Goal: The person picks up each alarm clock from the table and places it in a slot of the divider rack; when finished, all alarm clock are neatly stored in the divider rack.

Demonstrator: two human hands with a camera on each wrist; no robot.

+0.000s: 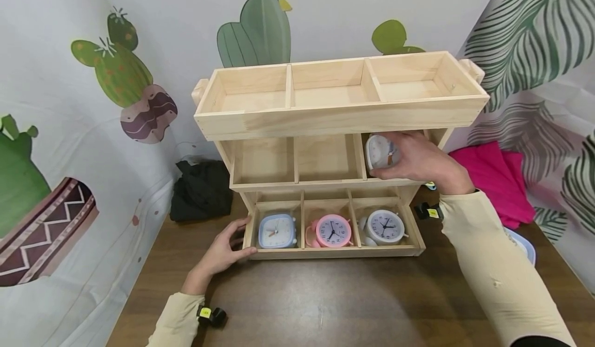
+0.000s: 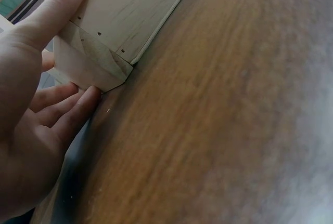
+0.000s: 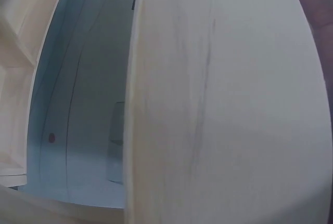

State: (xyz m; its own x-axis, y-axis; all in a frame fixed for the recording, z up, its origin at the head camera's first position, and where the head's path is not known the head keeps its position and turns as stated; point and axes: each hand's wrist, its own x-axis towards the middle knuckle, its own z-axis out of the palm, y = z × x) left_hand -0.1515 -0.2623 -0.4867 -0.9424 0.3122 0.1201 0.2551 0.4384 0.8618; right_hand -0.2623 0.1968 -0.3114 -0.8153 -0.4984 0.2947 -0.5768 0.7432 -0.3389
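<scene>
A three-tier wooden shelf stands on a brown table. Its bottom tier holds a blue square clock, a pink round clock and a white round clock. My right hand grips another white clock at the right compartment of the middle tier. My left hand rests against the shelf's lower left corner, thumb on its front and fingers along its side. The right wrist view shows only close, blurred wood of the shelf.
A black cloth lies behind the shelf on the left and a pink cloth on the right. A pale blue object peeks from behind my right sleeve. Cactus and leaf backdrops close in the table on three sides.
</scene>
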